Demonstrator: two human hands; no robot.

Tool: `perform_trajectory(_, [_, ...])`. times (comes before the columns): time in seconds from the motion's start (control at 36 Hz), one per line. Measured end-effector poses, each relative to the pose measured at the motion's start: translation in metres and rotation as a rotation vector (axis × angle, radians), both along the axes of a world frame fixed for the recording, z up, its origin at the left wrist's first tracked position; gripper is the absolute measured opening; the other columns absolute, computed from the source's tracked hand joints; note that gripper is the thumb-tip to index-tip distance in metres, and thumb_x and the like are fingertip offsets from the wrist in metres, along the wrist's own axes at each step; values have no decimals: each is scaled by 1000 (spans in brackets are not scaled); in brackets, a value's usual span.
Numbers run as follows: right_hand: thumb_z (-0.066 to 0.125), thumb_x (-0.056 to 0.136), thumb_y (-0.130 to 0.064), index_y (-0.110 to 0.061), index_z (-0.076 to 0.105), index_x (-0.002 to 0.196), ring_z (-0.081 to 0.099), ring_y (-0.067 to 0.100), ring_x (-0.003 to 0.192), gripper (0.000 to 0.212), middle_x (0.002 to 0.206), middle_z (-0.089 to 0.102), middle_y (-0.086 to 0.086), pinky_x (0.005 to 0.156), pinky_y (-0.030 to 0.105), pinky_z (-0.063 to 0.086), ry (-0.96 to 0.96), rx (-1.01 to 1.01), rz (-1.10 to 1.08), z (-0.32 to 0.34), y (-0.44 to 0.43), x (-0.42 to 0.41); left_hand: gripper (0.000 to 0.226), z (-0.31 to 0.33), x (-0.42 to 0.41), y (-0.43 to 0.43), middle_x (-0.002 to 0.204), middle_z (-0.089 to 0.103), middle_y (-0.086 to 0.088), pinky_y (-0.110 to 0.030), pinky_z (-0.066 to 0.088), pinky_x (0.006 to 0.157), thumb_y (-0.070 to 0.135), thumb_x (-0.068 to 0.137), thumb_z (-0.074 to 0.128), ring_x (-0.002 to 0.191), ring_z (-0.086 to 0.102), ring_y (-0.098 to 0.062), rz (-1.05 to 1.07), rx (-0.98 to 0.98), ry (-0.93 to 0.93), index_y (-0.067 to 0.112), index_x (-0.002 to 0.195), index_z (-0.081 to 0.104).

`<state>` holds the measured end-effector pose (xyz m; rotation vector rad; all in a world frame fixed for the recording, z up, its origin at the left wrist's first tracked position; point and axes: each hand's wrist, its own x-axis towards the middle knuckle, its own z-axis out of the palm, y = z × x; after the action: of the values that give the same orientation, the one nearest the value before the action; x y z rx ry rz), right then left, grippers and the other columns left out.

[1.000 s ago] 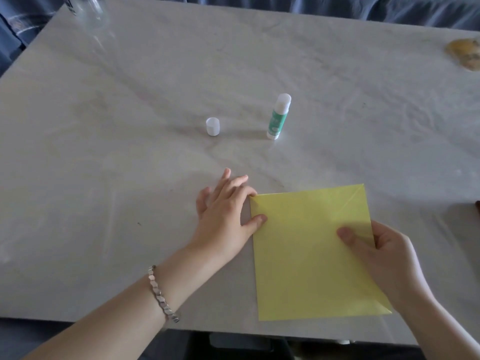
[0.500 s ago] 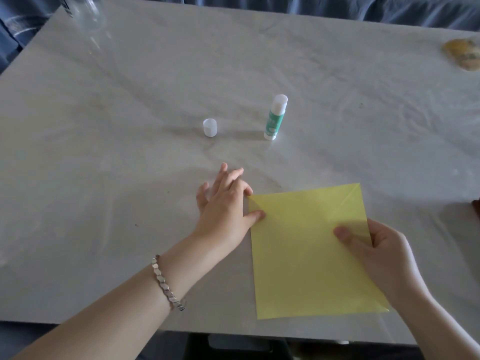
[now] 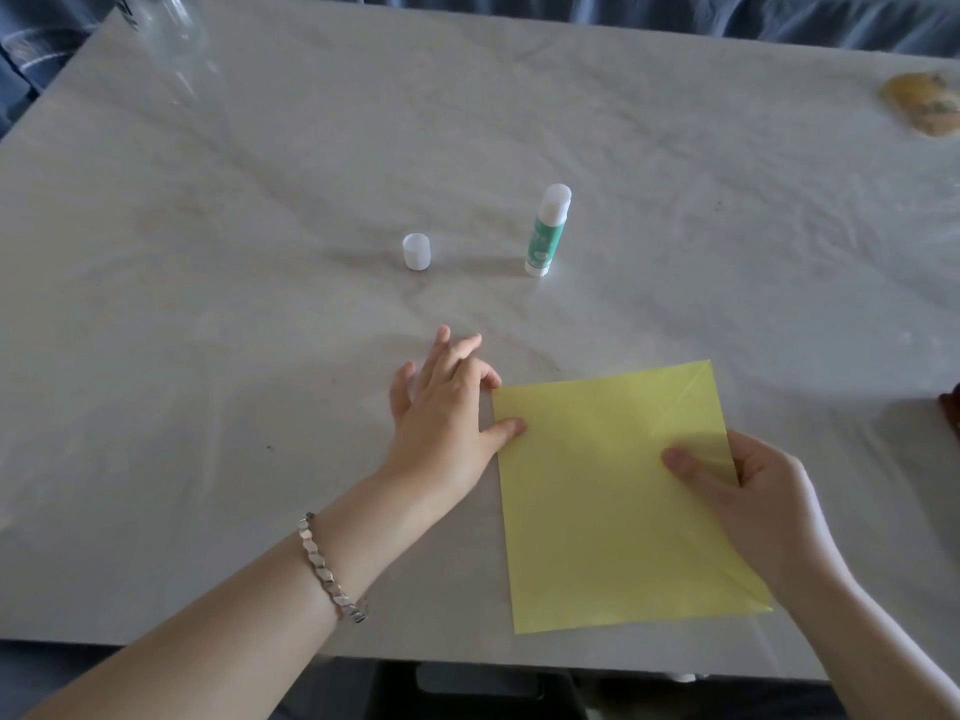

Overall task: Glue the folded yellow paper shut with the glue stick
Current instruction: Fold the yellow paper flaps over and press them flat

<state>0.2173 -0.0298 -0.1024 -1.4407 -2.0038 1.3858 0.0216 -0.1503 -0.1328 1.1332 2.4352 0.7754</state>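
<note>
A folded yellow paper (image 3: 613, 501) is laid flat near the front edge of a pale marbled table (image 3: 260, 356), right of the middle. Diagonal creases are seen at its far right corner and along its lower right side.

The left hand (image 3: 447, 407) is placed at the paper's far left corner. Its thumb tip is pressed on the paper's left edge, while the fingers are spread loosely over the table just beyond the corner; nothing is gripped by it. A silver link bracelet (image 3: 332, 569) is worn on that wrist.

The right hand (image 3: 753, 506) is closed lightly on the paper's right edge. The thumb is laid on top of the sheet, and the fingers are curled at and under the edge, so the paper is pinched there.

The glue stick (image 3: 548, 231) is stood upright farther back on the table, well apart from both hands. It is uncapped, with the white glue showing above the green label. Its white cap (image 3: 416, 252) is set on the table to its left, apart from it.

A clear glass object (image 3: 161, 23) is seen at the far left corner of the table, and a yellowish object (image 3: 924, 111), too blurred to identify, near the far right edge. Blue cloth (image 3: 675, 13) is visible beyond the table.
</note>
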Motion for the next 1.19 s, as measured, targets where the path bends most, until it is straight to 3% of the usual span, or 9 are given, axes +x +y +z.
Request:
perform_trajectory(0.14, [69,77,-17,-25,66,68,60,3,49,12,64,68,-19,43,14,44,-4,11,6,-1,0,-1,41,-4,2,-3,148,29,6,-27,1,106,33,80,68,143,4,-9,-22,47,95,15,112,50])
perform_trajectory(0.22, [69,77,-16,-22,66,70,59,2,48,10,66,69,-18,43,13,43,-15,10,4,-1,-1,-1,33,-5,6,-6,134,51,-3,-35,13,103,28,77,68,135,29,-16,-66,120,214,12,104,59])
perform_trajectory(0.39, [70,77,-16,-16,66,74,63,22,62,4,68,70,2,54,30,48,-77,48,8,3,-3,-3,29,-7,17,-6,111,68,-7,-30,33,89,15,78,47,102,62,-22,-317,181,330,13,95,70])
perform_trajectory(0.56, [70,76,-21,-25,59,77,63,15,64,12,70,68,-5,52,28,44,-151,121,12,5,-6,-3,29,-4,23,1,106,69,-7,-30,32,85,14,73,41,102,53,-20,-330,175,338,12,81,69])
perform_trajectory(0.67, [69,77,-21,-23,61,81,61,10,65,9,70,66,-8,50,23,39,-178,165,12,7,-7,-2,27,-1,30,8,105,70,-8,-31,34,85,30,78,46,97,65,-24,-300,114,349,11,72,64])
perform_trajectory(0.78, [64,81,-24,-22,63,84,61,12,73,3,76,67,-8,57,21,42,-167,193,-9,6,-4,0,39,-4,34,14,106,69,-11,-34,33,85,42,78,44,96,64,-27,-315,32,403,8,83,64])
perform_trajectory(0.89, [60,84,-26,-25,61,81,55,0,72,4,75,62,-15,55,10,36,-166,234,-4,5,2,-3,40,-9,36,13,110,67,-11,-35,32,87,43,81,42,99,61,-28,-299,26,422,8,88,61])
perform_trajectory(1.03, [59,85,-23,-18,63,80,52,5,69,9,79,61,1,58,4,34,-157,336,-43,-2,12,-12,42,-11,35,14,116,64,-9,-35,31,94,39,82,42,110,44,-21,-307,77,388,9,103,63])
perform_trajectory(1.19, [58,85,-25,-19,64,79,54,21,74,11,80,63,4,63,28,36,-152,298,-87,-11,20,-18,42,-13,34,13,128,59,-3,-38,29,100,37,87,40,121,46,-20,-355,81,305,16,117,60])
